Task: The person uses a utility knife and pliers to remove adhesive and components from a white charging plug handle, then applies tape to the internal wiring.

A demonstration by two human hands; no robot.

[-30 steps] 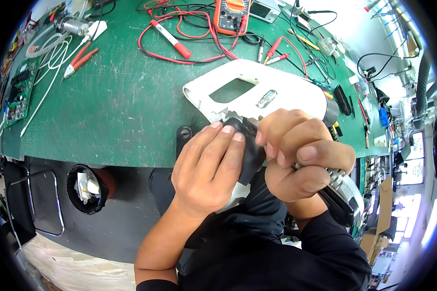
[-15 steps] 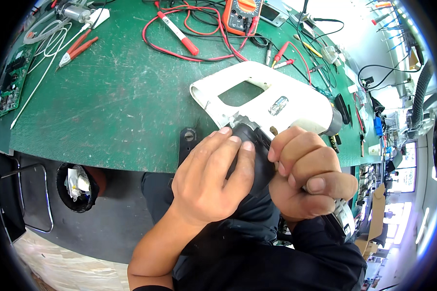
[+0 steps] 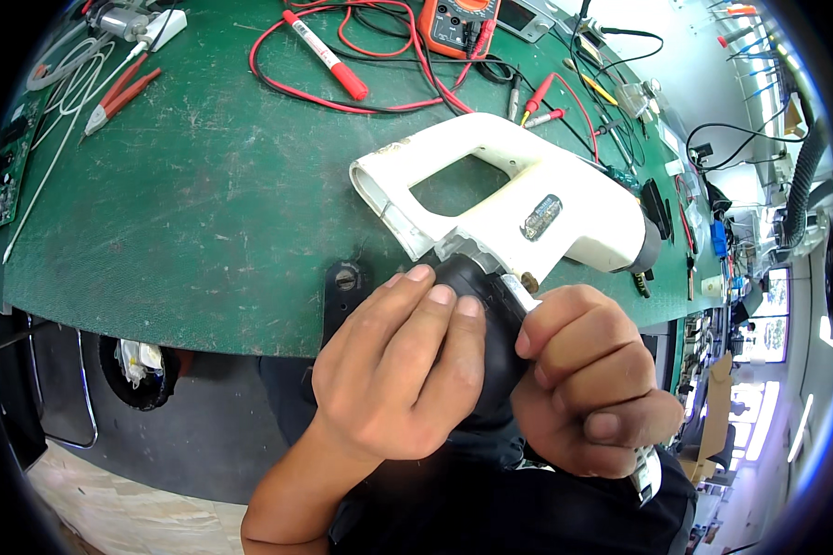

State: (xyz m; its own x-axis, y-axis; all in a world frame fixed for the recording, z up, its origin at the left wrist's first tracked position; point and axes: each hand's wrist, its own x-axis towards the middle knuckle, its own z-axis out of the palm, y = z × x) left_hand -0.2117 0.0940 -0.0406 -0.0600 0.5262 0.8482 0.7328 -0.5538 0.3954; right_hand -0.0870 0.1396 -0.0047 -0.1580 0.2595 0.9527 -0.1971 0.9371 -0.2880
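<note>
Left hand [image 3: 403,365] is grasping black part [image 3: 500,347] against white housing [image 3: 578,208], which is lying by the worktop's [image 3: 213,222] near edge. Right hand [image 3: 597,384] is clenching just beside; can't tell around what, if anything.

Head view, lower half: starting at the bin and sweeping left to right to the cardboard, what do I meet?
Bin → left hand → black part → right hand → cardboard.
</note>
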